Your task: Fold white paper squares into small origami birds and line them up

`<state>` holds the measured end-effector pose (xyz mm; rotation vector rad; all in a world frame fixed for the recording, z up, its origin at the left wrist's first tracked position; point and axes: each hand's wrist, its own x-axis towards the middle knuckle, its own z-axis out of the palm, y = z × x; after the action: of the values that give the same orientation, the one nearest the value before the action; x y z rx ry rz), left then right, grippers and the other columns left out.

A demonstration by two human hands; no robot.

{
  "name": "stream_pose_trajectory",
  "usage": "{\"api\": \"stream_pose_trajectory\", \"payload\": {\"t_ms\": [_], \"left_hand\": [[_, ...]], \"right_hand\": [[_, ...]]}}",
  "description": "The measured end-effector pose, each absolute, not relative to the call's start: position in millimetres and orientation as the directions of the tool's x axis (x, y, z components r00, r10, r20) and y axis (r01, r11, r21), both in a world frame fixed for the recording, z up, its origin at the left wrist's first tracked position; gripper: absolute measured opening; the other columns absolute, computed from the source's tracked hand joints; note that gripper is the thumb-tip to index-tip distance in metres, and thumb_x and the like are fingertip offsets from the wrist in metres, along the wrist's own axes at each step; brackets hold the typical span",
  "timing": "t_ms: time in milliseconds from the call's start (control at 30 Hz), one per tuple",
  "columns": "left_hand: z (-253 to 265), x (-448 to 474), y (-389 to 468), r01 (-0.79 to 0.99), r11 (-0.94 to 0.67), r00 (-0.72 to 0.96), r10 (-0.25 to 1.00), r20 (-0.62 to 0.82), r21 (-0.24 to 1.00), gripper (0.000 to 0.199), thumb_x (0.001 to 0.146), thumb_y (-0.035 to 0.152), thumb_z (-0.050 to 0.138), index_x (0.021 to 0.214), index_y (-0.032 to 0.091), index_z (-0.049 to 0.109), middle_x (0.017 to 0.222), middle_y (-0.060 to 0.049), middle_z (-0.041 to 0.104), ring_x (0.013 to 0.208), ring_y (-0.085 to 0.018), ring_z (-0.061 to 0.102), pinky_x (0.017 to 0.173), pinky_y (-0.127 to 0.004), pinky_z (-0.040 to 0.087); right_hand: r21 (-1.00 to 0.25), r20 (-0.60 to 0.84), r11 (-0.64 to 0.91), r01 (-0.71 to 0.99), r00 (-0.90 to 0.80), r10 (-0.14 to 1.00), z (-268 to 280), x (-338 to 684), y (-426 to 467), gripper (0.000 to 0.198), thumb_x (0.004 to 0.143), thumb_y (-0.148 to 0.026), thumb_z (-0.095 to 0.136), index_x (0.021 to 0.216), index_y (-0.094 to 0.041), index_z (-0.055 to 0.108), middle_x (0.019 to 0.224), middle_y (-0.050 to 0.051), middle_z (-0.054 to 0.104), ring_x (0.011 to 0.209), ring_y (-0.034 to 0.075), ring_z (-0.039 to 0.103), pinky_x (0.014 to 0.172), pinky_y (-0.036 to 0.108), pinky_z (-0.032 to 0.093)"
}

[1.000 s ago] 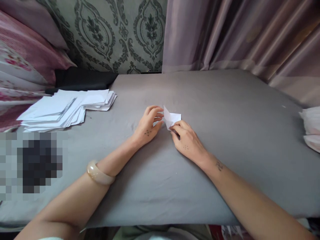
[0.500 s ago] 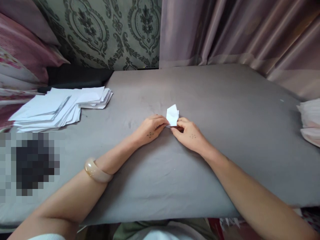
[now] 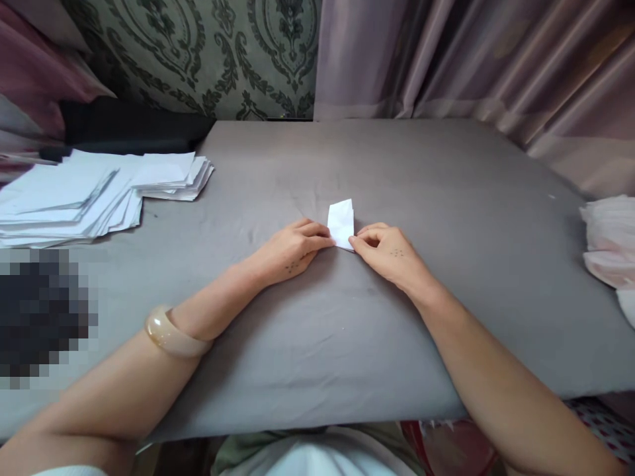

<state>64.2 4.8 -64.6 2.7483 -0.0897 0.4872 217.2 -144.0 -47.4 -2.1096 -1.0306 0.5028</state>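
A small folded piece of white paper (image 3: pixel 340 223) lies near the middle of the grey cloth-covered table (image 3: pixel 421 198). My left hand (image 3: pixel 297 250) pinches its lower left edge between thumb and fingers. At the lower right corner, the thumb and index finger of my right hand (image 3: pixel 387 254) close on the paper, with the other fingers curled. Its layers meet along the right side, and the fingertips behind the paper are hidden.
Stacks of white paper sheets (image 3: pixel 64 198) lie at the left, in front of a black item (image 3: pixel 133 125). A pixelated dark patch (image 3: pixel 40 311) covers something nearer. Pale pink fabric or tissue (image 3: pixel 610 238) sits at the right edge. Curtains (image 3: pixel 387 59) hang behind.
The paper's pointed top flap now lies squarer, lined up with the layer beneath. My right hand has shifted slightly right, its thumb now on the paper's lower right corner. The view has tilted slightly.
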Motion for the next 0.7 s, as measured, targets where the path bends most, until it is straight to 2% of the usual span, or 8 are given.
{"api": "stream_pose_trajectory", "payload": {"t_ms": [267,433,533,633,700], "left_hand": [[-60,64,4,-0.162,-0.955,0.949,-0.081,0.304,0.249,0.039,0.092,0.009,0.036,0.119,0.017,0.063,0.119,-0.013,0.061,0.109,-0.022,0.054,0.093,-0.038,0.048],[-55,63,-2,-0.18,-0.942,0.959,-0.105,0.262,0.282,0.039,0.094,0.011,0.032,0.12,0.014,0.061,0.117,-0.013,0.06,0.11,-0.022,0.054,0.095,-0.037,0.048],[-52,62,-5,-0.168,-0.946,0.964,-0.1,0.245,0.277,0.038,0.097,0.019,0.034,0.125,0.015,0.059,0.112,-0.014,0.059,0.103,-0.022,0.055,0.091,-0.037,0.048],[-51,63,-8,-0.156,-0.954,0.971,-0.101,0.216,0.255,0.039,0.098,0.029,0.036,0.128,0.017,0.058,0.107,-0.014,0.057,0.097,-0.022,0.053,0.087,-0.037,0.047],[-50,65,-10,-0.147,-0.961,0.974,-0.099,0.206,0.233,0.042,0.098,0.035,0.036,0.129,0.018,0.058,0.105,-0.014,0.056,0.094,-0.022,0.051,0.087,-0.038,0.046]], "right_hand": [[-0.676,0.012,-0.429,0.599,0.59,0.807,-50,218,-145,0.016,0.074,-0.031,0.063,0.063,-0.02,0.064,0.089,0.004,0.063,0.07,0.014,0.056,0.072,0.032,0.045],[-0.683,0.015,-0.408,0.606,0.57,0.821,-50,221,-147,0.014,0.072,-0.032,0.064,0.065,-0.02,0.064,0.091,0.004,0.063,0.068,0.014,0.056,0.068,0.031,0.045],[-0.71,-0.054,-0.442,0.548,0.583,0.811,-44,221,-147,0.016,0.074,-0.033,0.062,0.065,-0.019,0.065,0.086,0.005,0.065,0.069,0.015,0.057,0.067,0.03,0.045],[-0.76,-0.144,-0.482,0.436,0.61,0.78,-39,222,-146,0.019,0.077,-0.033,0.057,0.07,-0.018,0.065,0.072,0.003,0.065,0.063,0.014,0.056,0.064,0.029,0.044],[-0.777,-0.149,-0.484,0.403,0.629,0.763,-40,223,-145,0.019,0.078,-0.033,0.055,0.073,-0.018,0.065,0.067,0.002,0.064,0.059,0.013,0.055,0.061,0.028,0.044]]}}
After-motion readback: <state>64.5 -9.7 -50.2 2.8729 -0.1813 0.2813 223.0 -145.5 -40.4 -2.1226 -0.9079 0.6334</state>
